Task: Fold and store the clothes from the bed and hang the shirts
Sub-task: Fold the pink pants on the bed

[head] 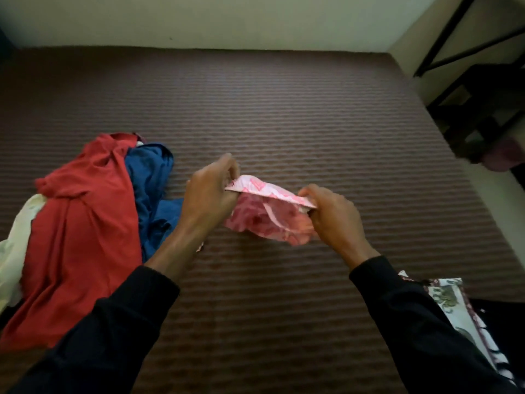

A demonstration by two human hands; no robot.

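A small pink patterned garment (265,220) with a pale pink waistband hangs between my hands above the middle of the bed (284,115). My left hand (210,191) pinches the left end of its waistband. The right end is pinched by my right hand (332,214). The band is stretched between them and the rest of the cloth droops below. On the left of the bed lies a pile with a red garment (79,231), a blue garment (150,177) and a pale cream garment (14,248).
The bed has a brown striped cover and runs to a pale wall at the back. A folded white cloth with a dark leaf print (466,317) lies at the near right edge. A black metal frame with dark shelves (483,109) stands to the right.
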